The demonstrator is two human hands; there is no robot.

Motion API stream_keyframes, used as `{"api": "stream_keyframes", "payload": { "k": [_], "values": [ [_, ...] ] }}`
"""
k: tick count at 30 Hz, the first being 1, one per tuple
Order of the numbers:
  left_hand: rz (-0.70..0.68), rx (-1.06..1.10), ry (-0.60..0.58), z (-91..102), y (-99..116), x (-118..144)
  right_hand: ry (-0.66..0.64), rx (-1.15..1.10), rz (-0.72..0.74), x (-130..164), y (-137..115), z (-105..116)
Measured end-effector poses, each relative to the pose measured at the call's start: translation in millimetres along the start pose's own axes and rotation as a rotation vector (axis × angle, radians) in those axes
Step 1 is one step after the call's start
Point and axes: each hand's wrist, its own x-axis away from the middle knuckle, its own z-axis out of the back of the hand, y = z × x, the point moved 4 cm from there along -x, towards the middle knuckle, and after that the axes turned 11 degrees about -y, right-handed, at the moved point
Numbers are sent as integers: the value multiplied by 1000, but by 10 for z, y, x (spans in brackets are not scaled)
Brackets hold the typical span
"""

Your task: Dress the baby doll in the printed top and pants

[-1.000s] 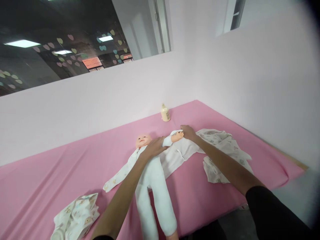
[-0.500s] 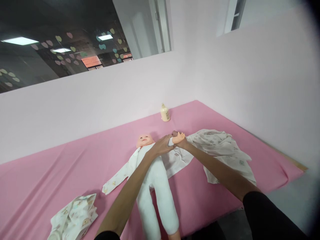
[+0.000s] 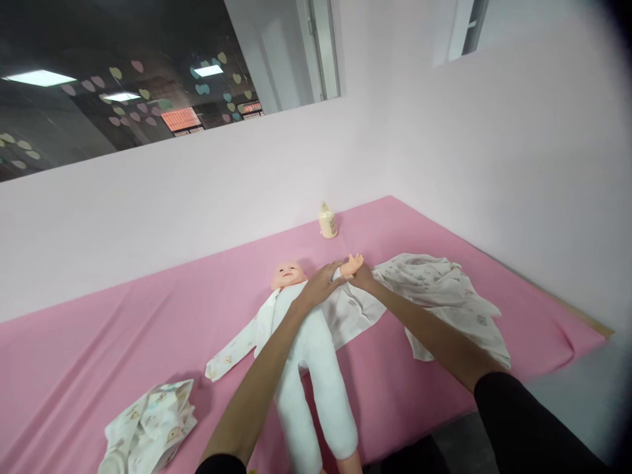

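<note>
A baby doll (image 3: 316,368) in a white body lies face up on the pink table cover (image 3: 99,355), head (image 3: 287,274) toward the wall. A white printed baby top (image 3: 237,343) is spread under it. My left hand (image 3: 320,284) grips the doll's upper arm at the shoulder. My right hand (image 3: 364,279) holds the sleeve of the top just below the doll's bare hand (image 3: 351,264), which sticks out past my fingers.
A printed white cloth (image 3: 444,296) lies crumpled at the right of the doll. A folded printed garment (image 3: 148,428) sits at the front left. A small cream bottle (image 3: 328,221) stands by the back wall. The table's right edge (image 3: 567,309) runs along the side wall.
My right hand moved from beyond the doll's hand to below its wrist, close to my left hand. The doll's arm is lifted slightly and its hand now shows clear of the sleeve.
</note>
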Motion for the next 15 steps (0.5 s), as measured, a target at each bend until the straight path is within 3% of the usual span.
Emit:
{"api": "stream_keyframes", "payload": {
  "k": [3,10,15],
  "values": [
    [28,77,15,46,17,9,-24,12,20,8,36,96],
    [101,208,79,125,-31,66,57,122,63,71,36,270],
    [165,224,99,163,-37,95,92,245,247,133,-56,293]
  ]
}}
